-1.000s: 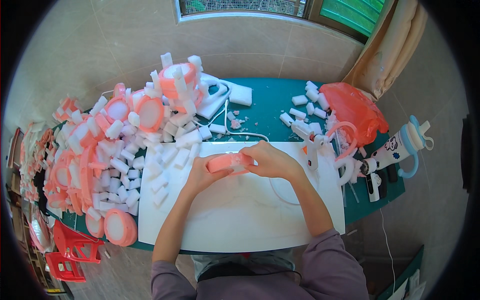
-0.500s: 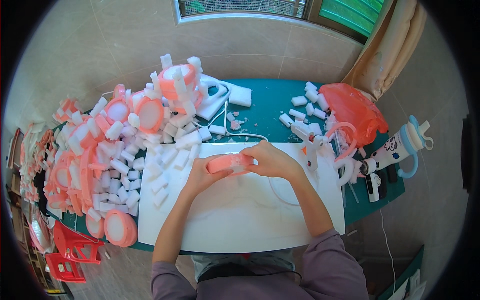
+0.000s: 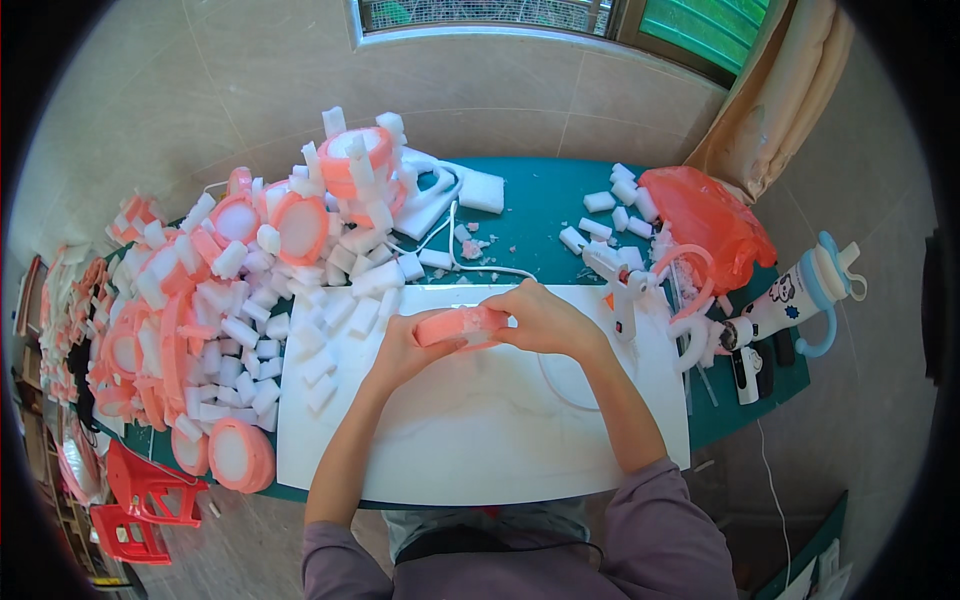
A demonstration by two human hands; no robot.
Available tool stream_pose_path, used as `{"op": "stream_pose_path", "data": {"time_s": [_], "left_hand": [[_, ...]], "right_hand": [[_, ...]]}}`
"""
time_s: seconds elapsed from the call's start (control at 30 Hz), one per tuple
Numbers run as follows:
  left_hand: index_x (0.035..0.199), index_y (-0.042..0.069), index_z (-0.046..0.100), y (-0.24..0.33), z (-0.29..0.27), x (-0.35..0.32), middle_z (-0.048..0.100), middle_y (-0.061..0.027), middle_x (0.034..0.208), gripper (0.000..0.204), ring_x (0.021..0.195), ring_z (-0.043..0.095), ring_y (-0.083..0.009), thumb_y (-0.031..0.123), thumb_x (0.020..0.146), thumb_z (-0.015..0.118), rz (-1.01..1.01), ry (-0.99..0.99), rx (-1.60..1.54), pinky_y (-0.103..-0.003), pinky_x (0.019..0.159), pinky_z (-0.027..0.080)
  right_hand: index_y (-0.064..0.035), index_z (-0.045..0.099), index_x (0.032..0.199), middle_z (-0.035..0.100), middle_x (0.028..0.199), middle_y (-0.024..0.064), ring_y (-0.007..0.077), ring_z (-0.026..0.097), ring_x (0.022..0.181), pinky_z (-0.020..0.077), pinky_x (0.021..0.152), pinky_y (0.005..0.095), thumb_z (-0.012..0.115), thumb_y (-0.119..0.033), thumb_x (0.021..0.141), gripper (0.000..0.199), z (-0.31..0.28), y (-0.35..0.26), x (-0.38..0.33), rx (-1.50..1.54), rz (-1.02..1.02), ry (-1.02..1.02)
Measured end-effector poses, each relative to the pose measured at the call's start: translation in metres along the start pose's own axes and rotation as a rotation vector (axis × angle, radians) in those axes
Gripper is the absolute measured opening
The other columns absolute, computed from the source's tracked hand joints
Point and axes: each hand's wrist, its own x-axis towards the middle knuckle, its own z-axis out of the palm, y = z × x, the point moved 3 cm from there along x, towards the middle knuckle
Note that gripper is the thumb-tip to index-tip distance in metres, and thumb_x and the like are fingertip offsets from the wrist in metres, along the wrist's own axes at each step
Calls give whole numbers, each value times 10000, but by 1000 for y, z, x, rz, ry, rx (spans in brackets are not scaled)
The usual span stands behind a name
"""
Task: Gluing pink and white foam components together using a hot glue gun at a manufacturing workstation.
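At far left, two red plastic stools [image 3: 155,490] on a greyish floor [image 3: 255,545], near the left end of a dark green tabletop [image 3: 530,230]. Heaped on that end, small white foam blocks [image 3: 240,330] among round pink foam pieces with white centres [image 3: 240,455], some blocks spilling onto the upper left corner of a glossy white rectangular board [image 3: 500,440]. Behind, a beige tiled wall [image 3: 270,60]. Over the board's upper middle, the left hand [image 3: 398,355], wrapped around one end of a curved pink foam piece [image 3: 455,323]; at its other end, the right hand [image 3: 545,325], pinching closely with thumb and fingers. No telling about contact between foam and board. Higher up, a metal-framed window [image 3: 490,15] with mesh and green beyond. Further right, a white glue gun [image 3: 620,300] at the board's upper right, then a crumpled translucent red plastic bag [image 3: 705,225], a hanging tan cloth curtain [image 3: 775,95] and, tilted at the table's right end, a white tumbler with a light blue handle [image 3: 790,300].
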Motion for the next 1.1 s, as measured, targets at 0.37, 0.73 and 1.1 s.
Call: {"op": "stream_pose_path", "data": {"time_s": [0.37,0.73,1.1], "left_hand": [[1002,19,621,-1,1,0,652,-88,824,376,716,596,-148,146,661,719,8,3,2,-259,685,462],[987,15,623,-3,2,0,652,-84,813,359,703,590,-141,139,664,717,45,7,-3,-257,675,462],[994,7,618,-1,5,-1,653,-83,843,350,731,595,-136,135,681,710,45,16,-34,-253,692,464]], "right_hand": [[-19,637,914,623,758,155,269,586,681,438,698,319,650,-76,686,235,0,0,-1,-8,2,27],[-24,642,896,621,747,155,267,585,679,441,678,322,659,-86,682,223,-1,1,-1,1,4,27],[-29,644,910,626,760,151,255,584,674,445,645,314,656,-90,689,229,-1,1,0,-7,44,-3]]}}
